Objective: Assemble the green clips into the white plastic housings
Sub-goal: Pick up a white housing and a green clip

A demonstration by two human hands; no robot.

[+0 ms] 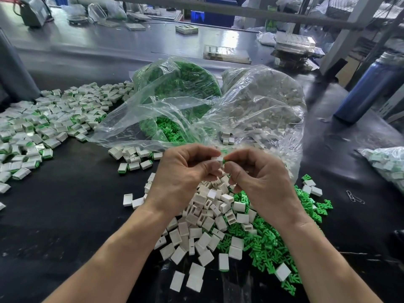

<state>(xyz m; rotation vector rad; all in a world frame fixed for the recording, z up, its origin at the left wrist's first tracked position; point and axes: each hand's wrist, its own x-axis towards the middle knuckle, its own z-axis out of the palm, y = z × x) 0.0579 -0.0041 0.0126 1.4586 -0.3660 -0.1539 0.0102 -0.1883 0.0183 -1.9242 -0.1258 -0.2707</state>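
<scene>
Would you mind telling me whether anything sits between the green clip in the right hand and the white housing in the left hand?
Nothing visible does. The right hand pinches the green clip right against the white housing pinched by the left hand, above the loose piles.

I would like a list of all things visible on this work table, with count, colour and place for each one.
empty housings: many, white, loose pile under the hands
loose clips: many, green, pile to the right of that
finished pieces: many, white with green, spread at the left
clip bag: one, clear with green parts, centre back
housing bag: one, clear with white parts, right of it
small bag: one, clear, right edge
bottle: one, blue, right back
paper clips: a few, metal, right
table: one, black
held housing: one, white, in left hand
held clip: one, green, in right hand
</scene>
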